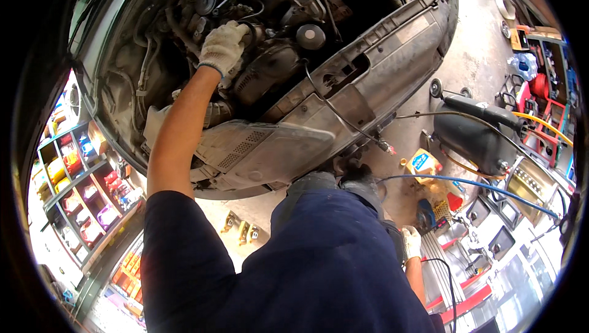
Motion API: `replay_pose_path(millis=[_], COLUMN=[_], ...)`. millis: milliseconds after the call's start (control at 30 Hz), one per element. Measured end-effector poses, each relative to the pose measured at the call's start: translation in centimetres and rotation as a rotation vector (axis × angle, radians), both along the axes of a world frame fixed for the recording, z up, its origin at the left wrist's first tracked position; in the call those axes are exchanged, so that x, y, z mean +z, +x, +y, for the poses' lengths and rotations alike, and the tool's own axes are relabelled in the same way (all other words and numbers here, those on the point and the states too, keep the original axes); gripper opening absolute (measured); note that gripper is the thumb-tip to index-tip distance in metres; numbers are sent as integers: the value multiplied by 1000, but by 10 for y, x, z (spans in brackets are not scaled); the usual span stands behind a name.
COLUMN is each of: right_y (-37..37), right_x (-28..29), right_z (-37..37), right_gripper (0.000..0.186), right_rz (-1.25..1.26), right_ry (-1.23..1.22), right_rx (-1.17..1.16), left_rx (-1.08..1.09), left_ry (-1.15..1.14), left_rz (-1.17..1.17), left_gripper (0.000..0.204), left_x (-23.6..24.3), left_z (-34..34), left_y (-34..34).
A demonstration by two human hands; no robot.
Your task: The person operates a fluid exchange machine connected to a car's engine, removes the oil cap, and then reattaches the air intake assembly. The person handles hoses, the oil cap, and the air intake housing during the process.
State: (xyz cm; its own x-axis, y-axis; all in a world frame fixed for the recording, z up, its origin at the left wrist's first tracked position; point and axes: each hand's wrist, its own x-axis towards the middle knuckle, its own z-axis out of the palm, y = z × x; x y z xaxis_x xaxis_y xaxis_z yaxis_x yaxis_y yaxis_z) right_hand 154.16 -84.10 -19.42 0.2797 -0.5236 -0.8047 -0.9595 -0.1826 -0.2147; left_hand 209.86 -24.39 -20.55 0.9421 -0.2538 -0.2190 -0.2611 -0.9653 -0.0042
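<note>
Compartmented shelving (75,183) at left holds yellow bundles (56,170) and other coloured packs. A yellow container (423,162) stands on the floor near a black tank (469,130); contents of both are not visible. A dark hose (331,109) lies across the front panel (405,45) of the vehicle. The left arm reaches into the engine bay, left hand (224,45) (gloved) bent over the engine (264,69), beside a dark round part (251,35); whether it is clamped on that part cannot be told. The right hand (411,242), also gloved, hangs beside the thigh, its grip unclear.
</note>
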Motion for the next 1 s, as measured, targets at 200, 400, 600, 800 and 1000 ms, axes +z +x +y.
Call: replay_pose_path(millis=[200, 400, 600, 800, 1000], right_y=[13, 13, 7, -11, -25], right_x=[10, 7, 0, -17, -23], right_z=[19, 13, 11, 2, -19], right_gripper=[25, 27, 28, 32, 31], right_rz=[68, -38, -19, -5, -86], right_ry=[-14, -73, 41, 32, 38], right_rx=[53, 132, -28, -24, -22], left_rx=[-1, 35, 64, 156, 23], left_ry=[-93, -148, -163, -397, -707], left_rz=[23, -24, -83, -118, -34], left_gripper=[29, 27, 33, 32, 26], left_x=[-6, -13, 3, 27, 35], left_z=[-6, 1, -17, -74, -169], left_y=[4, 0, -15, -90, -191])
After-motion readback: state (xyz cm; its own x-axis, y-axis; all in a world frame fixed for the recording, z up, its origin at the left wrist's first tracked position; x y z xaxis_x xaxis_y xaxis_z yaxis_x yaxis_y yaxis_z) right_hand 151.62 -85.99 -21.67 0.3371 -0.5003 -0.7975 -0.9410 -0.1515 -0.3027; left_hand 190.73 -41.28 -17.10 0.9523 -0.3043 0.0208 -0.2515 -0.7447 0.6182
